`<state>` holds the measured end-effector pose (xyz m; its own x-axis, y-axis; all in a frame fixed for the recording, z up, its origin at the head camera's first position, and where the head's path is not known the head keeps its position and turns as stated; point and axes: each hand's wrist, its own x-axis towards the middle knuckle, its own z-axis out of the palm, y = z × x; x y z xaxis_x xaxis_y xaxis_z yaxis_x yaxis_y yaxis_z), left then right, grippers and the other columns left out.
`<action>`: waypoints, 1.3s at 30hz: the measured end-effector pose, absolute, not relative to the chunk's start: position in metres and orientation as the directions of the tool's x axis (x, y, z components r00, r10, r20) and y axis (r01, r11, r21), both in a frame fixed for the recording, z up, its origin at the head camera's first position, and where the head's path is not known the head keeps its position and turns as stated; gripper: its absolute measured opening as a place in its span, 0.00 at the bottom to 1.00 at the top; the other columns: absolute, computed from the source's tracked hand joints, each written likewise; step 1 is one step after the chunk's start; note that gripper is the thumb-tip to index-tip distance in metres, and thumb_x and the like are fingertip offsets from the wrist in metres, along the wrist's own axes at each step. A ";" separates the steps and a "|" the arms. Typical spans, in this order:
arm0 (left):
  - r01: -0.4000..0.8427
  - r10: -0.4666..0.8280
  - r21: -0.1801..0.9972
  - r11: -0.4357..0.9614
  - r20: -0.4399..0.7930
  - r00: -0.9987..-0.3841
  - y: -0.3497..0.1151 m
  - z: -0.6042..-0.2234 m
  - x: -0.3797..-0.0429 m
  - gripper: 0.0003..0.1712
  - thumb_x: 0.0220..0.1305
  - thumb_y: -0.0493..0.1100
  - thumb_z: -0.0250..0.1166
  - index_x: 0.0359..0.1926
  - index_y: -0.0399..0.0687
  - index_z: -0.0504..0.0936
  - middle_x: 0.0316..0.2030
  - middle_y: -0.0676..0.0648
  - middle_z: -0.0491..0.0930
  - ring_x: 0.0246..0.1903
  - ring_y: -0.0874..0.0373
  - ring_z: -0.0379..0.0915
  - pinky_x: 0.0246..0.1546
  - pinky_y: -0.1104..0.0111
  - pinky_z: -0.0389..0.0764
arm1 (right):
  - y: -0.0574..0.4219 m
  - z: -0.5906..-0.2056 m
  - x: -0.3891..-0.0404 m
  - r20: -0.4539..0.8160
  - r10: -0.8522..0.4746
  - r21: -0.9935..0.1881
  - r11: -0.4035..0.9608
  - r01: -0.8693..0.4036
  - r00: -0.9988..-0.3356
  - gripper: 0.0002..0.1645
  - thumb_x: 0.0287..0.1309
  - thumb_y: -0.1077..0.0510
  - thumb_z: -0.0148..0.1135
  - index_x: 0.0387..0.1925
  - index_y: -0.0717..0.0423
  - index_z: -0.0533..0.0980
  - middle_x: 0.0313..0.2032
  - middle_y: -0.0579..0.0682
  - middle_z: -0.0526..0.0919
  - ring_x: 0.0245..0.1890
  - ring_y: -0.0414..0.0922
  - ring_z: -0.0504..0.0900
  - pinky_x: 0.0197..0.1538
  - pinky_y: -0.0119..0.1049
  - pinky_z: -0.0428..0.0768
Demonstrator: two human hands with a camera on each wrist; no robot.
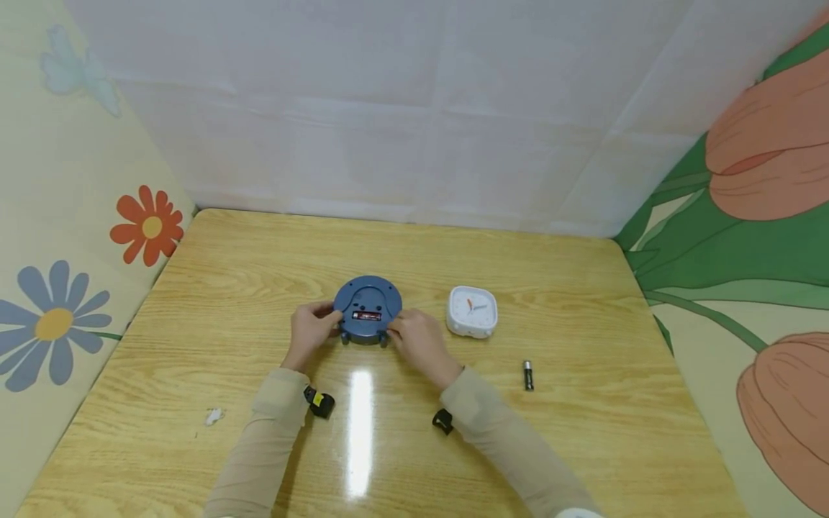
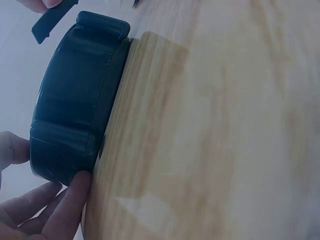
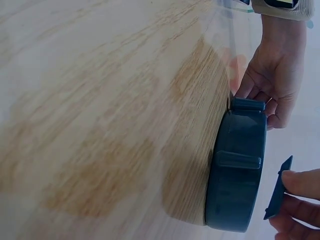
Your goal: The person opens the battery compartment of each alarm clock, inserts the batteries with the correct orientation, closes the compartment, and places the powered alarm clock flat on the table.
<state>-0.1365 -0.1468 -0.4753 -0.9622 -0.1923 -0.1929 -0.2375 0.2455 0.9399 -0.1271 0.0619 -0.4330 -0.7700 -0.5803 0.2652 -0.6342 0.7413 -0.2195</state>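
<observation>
A round dark blue clock [image 1: 367,289] lies face down on the table, its back turned up. A red battery [image 1: 366,316] sits in the uncovered battery compartment. With thumb and fingers, my left hand [image 1: 312,334] grips the clock's left edge; the thumb is at the back rim and the fingers at the side in the left wrist view. My right hand [image 1: 419,341] pinches a thin blue battery cover [image 3: 279,189], held just above and apart from the clock's back in the right wrist view. The clock's face is hidden.
A white square clock [image 1: 472,311] with an orange hand stands right of my right hand. One loose black and silver battery [image 1: 528,375] lies nearer on the right. A small white scrap [image 1: 214,416] is at the left of the wooden table [image 1: 259,252]. White cloth hangs behind.
</observation>
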 end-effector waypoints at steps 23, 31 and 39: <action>-0.209 -0.199 0.952 0.222 -0.165 -0.966 -0.146 -0.479 -0.138 0.20 0.55 0.34 0.58 0.49 0.27 0.75 0.42 0.32 0.77 0.34 0.51 0.77 0.28 0.69 0.81 | 0.040 -0.430 -0.138 0.267 -0.599 -0.144 0.750 -0.646 -0.755 0.04 0.52 0.58 0.64 0.28 0.53 0.83 0.24 0.46 0.78 0.27 0.42 0.77 0.31 0.32 0.77; -0.203 -0.201 0.951 0.235 -0.157 -0.967 -0.145 -0.479 -0.138 0.19 0.55 0.34 0.58 0.48 0.28 0.76 0.42 0.32 0.77 0.34 0.50 0.77 0.28 0.69 0.81 | 0.035 -0.428 -0.143 0.228 -0.611 -0.127 0.754 -0.645 -0.758 0.06 0.53 0.57 0.62 0.29 0.53 0.84 0.25 0.46 0.79 0.28 0.42 0.78 0.32 0.33 0.77; -0.200 -0.212 0.952 0.231 -0.151 -0.966 -0.145 -0.481 -0.139 0.19 0.54 0.34 0.59 0.48 0.28 0.76 0.41 0.32 0.77 0.34 0.50 0.77 0.27 0.69 0.81 | 0.029 -0.428 -0.147 0.191 -0.604 -0.119 0.768 -0.629 -0.774 0.07 0.54 0.56 0.62 0.31 0.52 0.84 0.28 0.46 0.81 0.30 0.42 0.79 0.34 0.33 0.78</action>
<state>-0.1395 -0.1454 -0.4813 -0.9656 -0.2116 -0.1510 -0.1996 0.2312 0.9522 -0.1473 0.0288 -0.4283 -0.7735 -0.6043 0.1911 -0.6293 0.7680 -0.1191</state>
